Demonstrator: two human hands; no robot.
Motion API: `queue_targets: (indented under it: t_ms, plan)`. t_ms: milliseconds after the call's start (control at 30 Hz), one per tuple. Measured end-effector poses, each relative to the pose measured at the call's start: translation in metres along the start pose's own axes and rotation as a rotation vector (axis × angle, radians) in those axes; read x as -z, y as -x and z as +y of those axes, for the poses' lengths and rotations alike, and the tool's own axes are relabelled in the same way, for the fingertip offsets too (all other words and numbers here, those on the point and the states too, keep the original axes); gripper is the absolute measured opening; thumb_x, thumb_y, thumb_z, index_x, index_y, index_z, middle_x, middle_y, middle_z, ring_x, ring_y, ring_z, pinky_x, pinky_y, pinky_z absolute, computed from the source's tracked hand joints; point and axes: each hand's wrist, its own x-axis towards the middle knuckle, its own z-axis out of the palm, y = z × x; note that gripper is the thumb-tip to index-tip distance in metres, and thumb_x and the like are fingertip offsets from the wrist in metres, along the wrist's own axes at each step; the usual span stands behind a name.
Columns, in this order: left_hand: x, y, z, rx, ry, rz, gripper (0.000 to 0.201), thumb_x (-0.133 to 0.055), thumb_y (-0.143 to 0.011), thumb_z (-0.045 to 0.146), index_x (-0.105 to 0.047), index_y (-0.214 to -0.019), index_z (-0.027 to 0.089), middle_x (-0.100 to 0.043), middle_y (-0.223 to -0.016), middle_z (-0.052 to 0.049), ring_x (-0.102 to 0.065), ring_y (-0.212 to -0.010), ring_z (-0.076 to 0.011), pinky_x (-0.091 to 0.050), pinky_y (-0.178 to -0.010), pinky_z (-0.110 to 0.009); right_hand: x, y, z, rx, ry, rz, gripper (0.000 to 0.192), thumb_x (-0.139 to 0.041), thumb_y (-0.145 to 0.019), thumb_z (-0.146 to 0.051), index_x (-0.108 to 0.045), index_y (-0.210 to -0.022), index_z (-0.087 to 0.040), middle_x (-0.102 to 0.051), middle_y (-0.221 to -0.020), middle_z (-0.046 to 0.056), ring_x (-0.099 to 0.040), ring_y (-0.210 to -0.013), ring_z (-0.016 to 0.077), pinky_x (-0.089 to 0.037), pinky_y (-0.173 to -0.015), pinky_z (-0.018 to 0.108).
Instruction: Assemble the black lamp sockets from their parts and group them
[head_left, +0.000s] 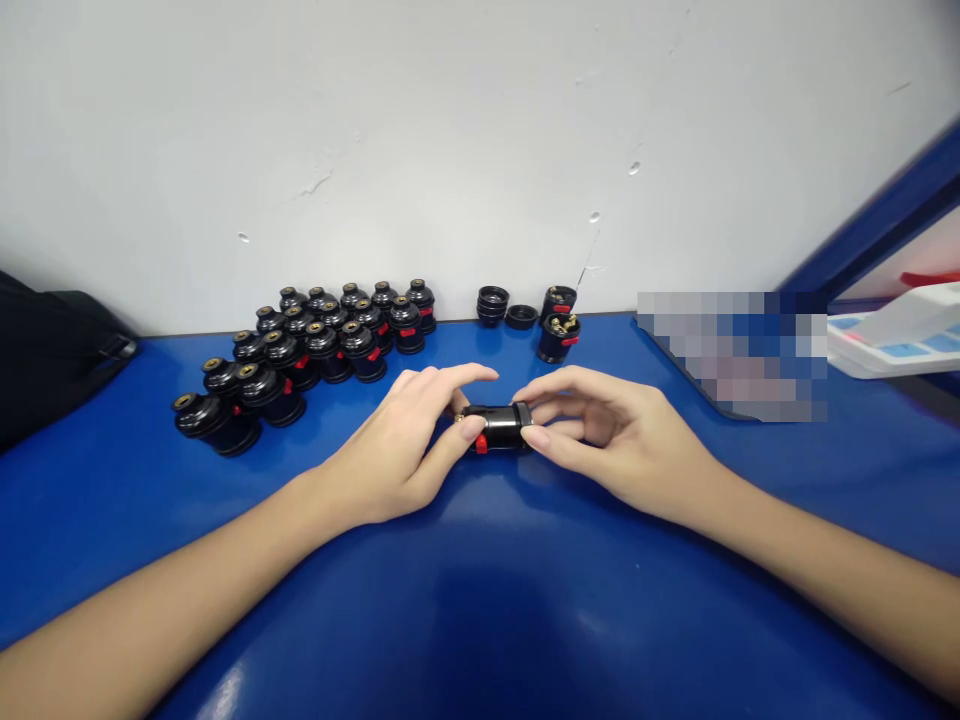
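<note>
A black lamp socket (pixel 501 427) with a red switch key lies sideways between my two hands, just above or on the blue tabletop (pixel 480 600). My left hand (pixel 409 435) grips its left end, thumb in front and index finger stretched out above. Brass shows at that end, partly hidden by the fingers. At the right end, my right hand (pixel 611 435) holds the black rim between thumb and fingertips. Beyond my hands stand two open socket bodies, the nearer one (pixel 560 338) showing brass parts, with a threaded black shell (pixel 493 306) and a black ring (pixel 521 317) beside them.
Several domed black lamp sockets (pixel 325 352) stand in rows at the back left. A black bag (pixel 52 360) sits at the far left. On the right are a blurred-out flat device (pixel 735 360) and a white tray (pixel 892 355). A pale wall (pixel 465 130) closes the back.
</note>
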Motion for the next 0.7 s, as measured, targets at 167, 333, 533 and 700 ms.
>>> queue_targets:
  t_ms: [167, 333, 533, 700]
  plan:
    - [-0.0045, 0.0024, -0.0068, -0.097, 0.031, 0.088, 0.051, -0.069, -0.105, 0.029, -0.044, -0.149, 0.025, -0.067, -0.112, -0.006, -0.064, -0.102, -0.0226, -0.049, -0.096, -0.041, 0.0021, -0.0014, 0.0036, -0.004, -0.006, 0.014, 0.026, -0.087, -0.089, -0.043, -0.077, -0.105, -0.026, -0.082, -0.092, 0.005, -0.080, -0.078, 0.0228, -0.067, -0.065, 0.032]
    - [-0.0056, 0.0009, -0.0078, -0.169, -0.010, 0.142, 0.062, -0.077, -0.099, 0.026, -0.044, -0.151, 0.028, -0.061, -0.126, -0.010, -0.062, -0.114, -0.0258, -0.053, -0.099, -0.043, 0.0016, -0.0023, 0.0020, -0.011, -0.005, 0.012, 0.027, -0.088, -0.087, -0.043, -0.077, -0.105, -0.026, -0.082, -0.093, 0.005, -0.080, -0.080, 0.0237, -0.068, -0.067, 0.033]
    - [-0.0011, -0.0005, -0.0009, 0.047, -0.024, -0.007, 0.046, -0.047, -0.115, 0.040, -0.036, -0.156, 0.024, -0.068, -0.106, -0.004, -0.062, -0.099, -0.0235, -0.045, -0.098, -0.046, 0.0002, -0.0003, 0.0004, -0.002, -0.048, -0.010, 0.027, -0.089, -0.087, -0.038, -0.076, -0.107, -0.026, -0.083, -0.098, 0.005, -0.083, -0.089, 0.0237, -0.069, -0.074, 0.031]
    - [-0.0031, 0.0031, -0.0020, 0.024, 0.026, 0.008, 0.046, -0.054, -0.112, 0.032, -0.038, -0.154, 0.026, -0.066, -0.109, -0.004, -0.063, -0.101, -0.0220, -0.046, -0.100, -0.043, 0.0000, -0.0007, 0.0012, 0.004, -0.066, -0.027, 0.028, -0.089, -0.088, -0.037, -0.075, -0.109, -0.025, -0.083, -0.101, 0.005, -0.084, -0.092, 0.0227, -0.069, -0.075, 0.029]
